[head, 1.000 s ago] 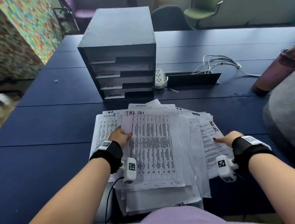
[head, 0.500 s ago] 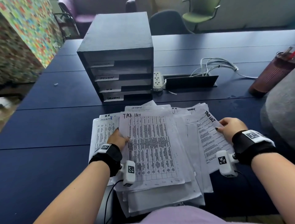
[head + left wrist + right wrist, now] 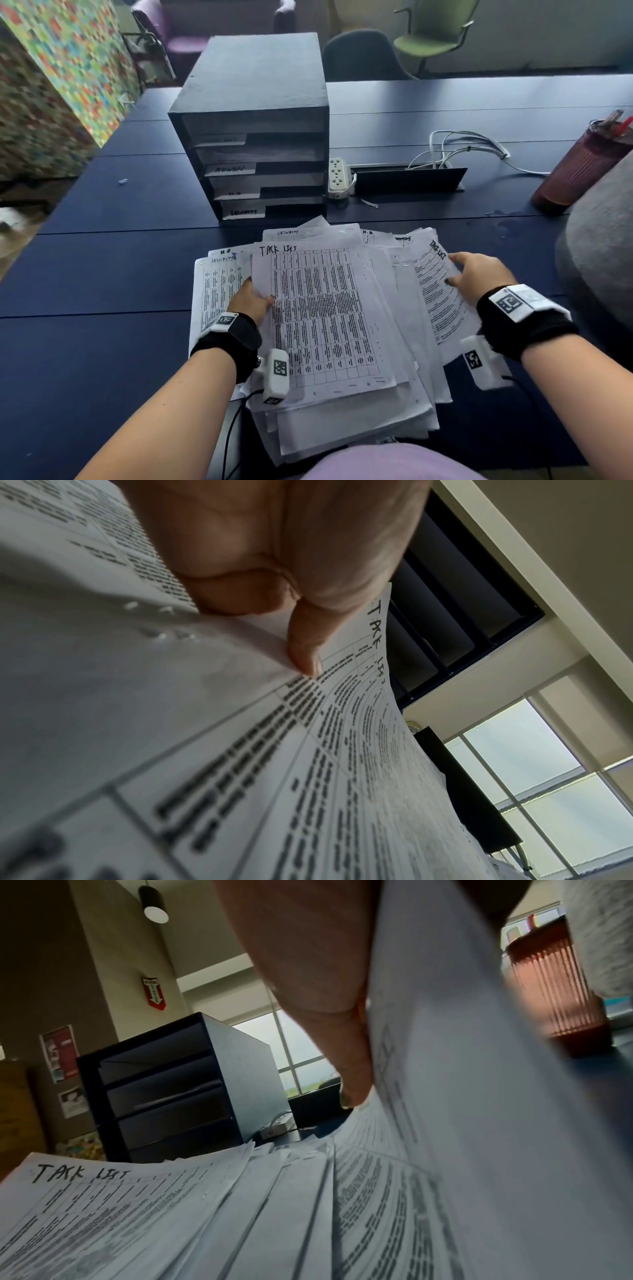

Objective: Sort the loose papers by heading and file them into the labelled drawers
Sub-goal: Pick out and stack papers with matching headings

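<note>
Since a moment ago, the right hand (image 3: 479, 277) has slid up the far right sheet (image 3: 436, 291) and now pinches its edge. The left hand (image 3: 250, 301) pinches the top "TASK LIST" sheet (image 3: 325, 315) on the paper pile (image 3: 359, 428), near on the table (image 3: 85, 274). Sorting is just starting, I think; next, both sheets need to go in the drawers (image 3: 253, 164) behind.

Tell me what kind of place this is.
Probably an office or meeting room. A long dark table holds a labelled drawer unit, a heap of printed papers and a power strip by a cable hatch; chairs stand behind it.
</note>
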Motion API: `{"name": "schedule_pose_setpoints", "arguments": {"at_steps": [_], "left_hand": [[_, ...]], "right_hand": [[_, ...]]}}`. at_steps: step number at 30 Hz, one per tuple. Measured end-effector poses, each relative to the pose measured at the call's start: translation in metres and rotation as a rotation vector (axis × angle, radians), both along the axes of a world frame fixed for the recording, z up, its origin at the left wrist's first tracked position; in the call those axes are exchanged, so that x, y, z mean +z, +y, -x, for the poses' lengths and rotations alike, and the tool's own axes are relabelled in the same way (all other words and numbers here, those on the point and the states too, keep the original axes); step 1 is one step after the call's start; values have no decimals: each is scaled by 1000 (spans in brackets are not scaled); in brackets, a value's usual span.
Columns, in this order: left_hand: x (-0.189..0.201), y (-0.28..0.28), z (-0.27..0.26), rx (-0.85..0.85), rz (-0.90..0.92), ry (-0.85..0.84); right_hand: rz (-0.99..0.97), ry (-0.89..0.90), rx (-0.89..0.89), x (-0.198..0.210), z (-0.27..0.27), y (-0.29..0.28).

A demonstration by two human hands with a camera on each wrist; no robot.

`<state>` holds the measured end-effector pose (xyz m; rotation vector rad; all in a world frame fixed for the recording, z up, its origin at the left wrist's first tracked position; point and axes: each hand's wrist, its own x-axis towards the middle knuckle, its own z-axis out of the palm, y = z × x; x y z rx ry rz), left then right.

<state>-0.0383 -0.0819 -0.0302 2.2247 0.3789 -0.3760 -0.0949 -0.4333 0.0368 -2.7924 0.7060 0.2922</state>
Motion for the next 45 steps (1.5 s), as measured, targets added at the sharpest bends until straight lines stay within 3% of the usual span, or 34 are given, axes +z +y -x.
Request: {"name": "schedule_pose_setpoints", "arguments": {"at_steps": [6,23,30,33,38,43,45], "left_hand": [[1,-2,2,13,24,-3],[2,0,1,30,86,31],[1,3,2,14,91,32],[-1,4,0,3,80,35],[-2,4,-1,-3,76,43],[-4,5,-4,8,80,53],[-3,4,-5,21,113,45]], "right_hand": [[14,119,-64,-12,13,-8],[65,-313,-108,48,1,-29],[220,-212,-88,44,-2,-23],[90,-211,-100,38,-3,-23],[-301,-267,-208,19,9,-40],[-578,-474,-468,-20,34,-37],[-627,-414,-527,-34,42,-27]]}}
